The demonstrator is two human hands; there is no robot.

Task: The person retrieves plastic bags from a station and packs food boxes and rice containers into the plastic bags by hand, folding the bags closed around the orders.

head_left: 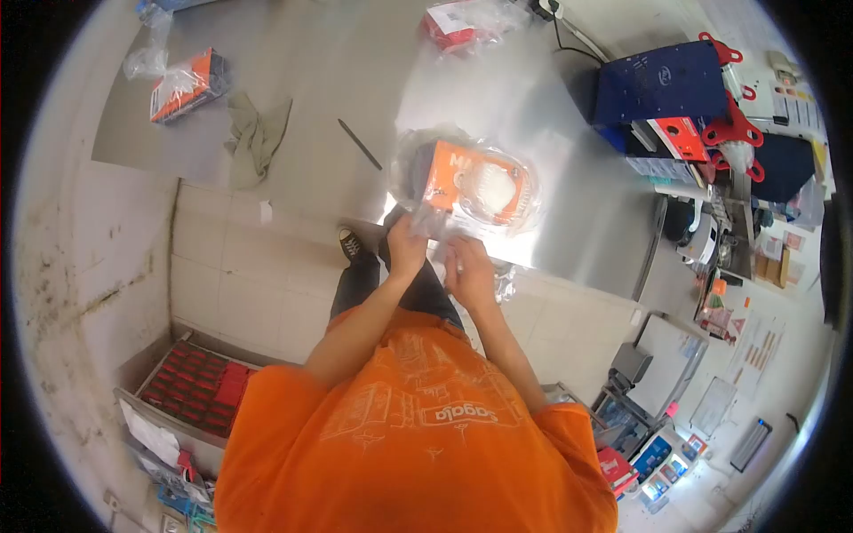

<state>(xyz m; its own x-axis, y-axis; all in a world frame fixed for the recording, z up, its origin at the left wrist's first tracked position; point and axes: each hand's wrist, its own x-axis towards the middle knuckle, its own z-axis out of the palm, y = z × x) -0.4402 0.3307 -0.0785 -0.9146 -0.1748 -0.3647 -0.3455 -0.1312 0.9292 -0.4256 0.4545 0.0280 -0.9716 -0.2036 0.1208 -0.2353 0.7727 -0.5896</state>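
An orange box (pixel 442 178) lies at the table's near edge inside a clear plastic bag (pixel 406 171). On the box is a white, rounded shape (pixel 490 188) that looks like a dust mask; whether it is printed or real I cannot tell. At the bag's near left end, my left hand (pixel 407 247) is closed on the plastic. My right hand (pixel 468 265) is just to the right, fingers curled and pinching the plastic's near edge. Loose plastic (pixel 506 282) hangs beside the right hand.
The metal table (pixel 329 191) carries a black pen-like stick (pixel 360 144), a grey-green cloth (pixel 258 138), another orange box (pixel 187 86) and a red packet in plastic (pixel 451 27). A dark blue box (pixel 662 84) stands at the right. Behind on the left is a crate of red packs (pixel 191 386).
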